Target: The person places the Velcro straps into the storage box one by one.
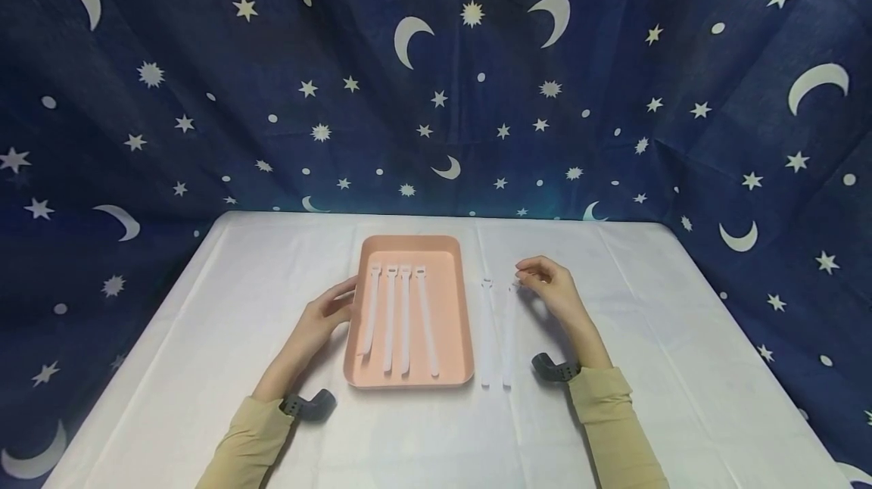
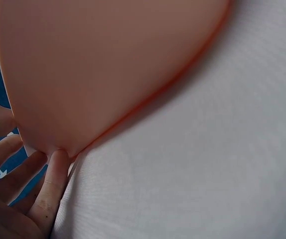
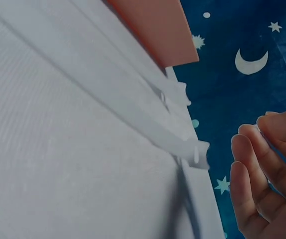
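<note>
Tan sleeves (image 1: pixel 616 428); loose left grip (image 1: pixel 327 319) against tray edge (image 1: pixel 350 359), right grip (image 1: pixel 553 292) (slack, empty) just off strap (image 1: pixel 509 334).

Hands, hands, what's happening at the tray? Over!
Left hand touching tray, left side. Right hand empty, near two white strips. Four strips in tray. Nothing seen blocking.

A curtained-off recording setup; the kind of building around it is hidden. Dark blue fabric (image 1: pixel 436 152) printed with pale moons and stars hangs beyond the far edge and both side edges of a white-covered bench (image 1: pixel 422 443); dark wrist cameras (image 1: pixel 317 406) suggest filming.
</note>
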`<state>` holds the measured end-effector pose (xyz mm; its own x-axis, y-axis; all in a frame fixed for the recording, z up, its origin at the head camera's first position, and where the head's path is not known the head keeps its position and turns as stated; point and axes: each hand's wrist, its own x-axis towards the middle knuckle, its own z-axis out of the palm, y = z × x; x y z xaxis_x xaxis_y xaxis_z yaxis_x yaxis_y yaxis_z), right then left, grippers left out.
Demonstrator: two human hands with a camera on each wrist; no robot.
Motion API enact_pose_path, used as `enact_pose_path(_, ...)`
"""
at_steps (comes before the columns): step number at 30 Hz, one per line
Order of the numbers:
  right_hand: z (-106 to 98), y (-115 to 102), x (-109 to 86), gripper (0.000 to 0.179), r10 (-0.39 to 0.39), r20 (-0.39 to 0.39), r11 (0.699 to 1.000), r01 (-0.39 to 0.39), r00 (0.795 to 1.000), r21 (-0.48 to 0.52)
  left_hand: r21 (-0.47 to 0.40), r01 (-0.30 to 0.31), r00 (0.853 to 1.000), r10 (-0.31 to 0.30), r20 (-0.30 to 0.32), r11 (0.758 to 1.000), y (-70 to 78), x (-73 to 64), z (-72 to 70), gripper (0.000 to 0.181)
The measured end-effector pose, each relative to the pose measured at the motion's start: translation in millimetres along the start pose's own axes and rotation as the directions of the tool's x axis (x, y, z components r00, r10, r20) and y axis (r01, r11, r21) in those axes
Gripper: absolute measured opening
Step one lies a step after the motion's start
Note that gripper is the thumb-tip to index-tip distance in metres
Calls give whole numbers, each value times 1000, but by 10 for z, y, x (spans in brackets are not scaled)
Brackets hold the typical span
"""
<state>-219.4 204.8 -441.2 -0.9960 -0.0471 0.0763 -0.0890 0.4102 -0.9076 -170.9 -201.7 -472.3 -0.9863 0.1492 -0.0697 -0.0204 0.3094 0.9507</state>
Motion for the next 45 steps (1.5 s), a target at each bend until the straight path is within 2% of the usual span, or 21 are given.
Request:
enact_pose_path(13, 7, 141, 12, 25, 104, -60, 993, -107, 993, -45, -6, 19, 1000, -19, 1, 1000, 13, -3, 5, 58)
enact_pose_path(19, 5, 193, 14, 25, 108, -78, 991, -114, 991, -75, -10, 18, 1000, -18, 0, 1000, 18, -8, 9, 59)
enact_pose_path(31, 17, 250, 23, 27, 109, -36, 989, -112, 993, -99, -7, 15, 1000, -15, -3, 1000, -4, -2, 10, 57)
enact_pose_path(45, 59, 210, 18, 29, 126, -4, 985, -126, 992, -116, -15, 22, 1000, -22, -1, 1000, 8, -12, 11, 58)
